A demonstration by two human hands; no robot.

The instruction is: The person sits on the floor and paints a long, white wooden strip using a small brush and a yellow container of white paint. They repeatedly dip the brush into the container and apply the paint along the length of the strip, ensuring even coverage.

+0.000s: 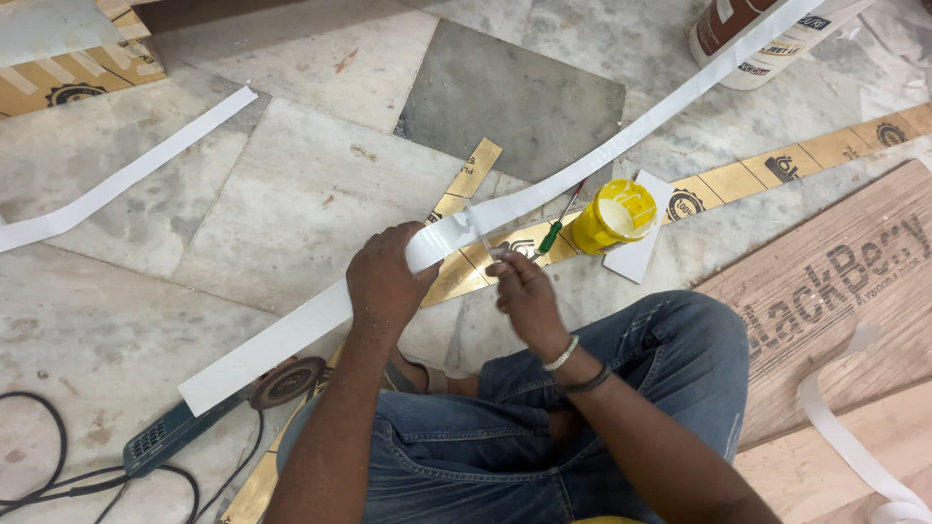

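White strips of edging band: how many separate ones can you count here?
3: one long white strip held across the middle, one lying upper left, one curled lower right. Others may lie out of view.

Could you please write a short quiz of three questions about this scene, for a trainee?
1. True or false: the left hand holds the long white flat strip.
2. Which thing lies nearest the right hand? A) the blue angle grinder B) the green-handled screwdriver C) the brown-and-white bottle
3. What stands just right of the screwdriver, on the marble floor?

Key:
1. True; the strip runs through its grip.
2. B.
3. A round yellow open pot, resting partly on a small white board.
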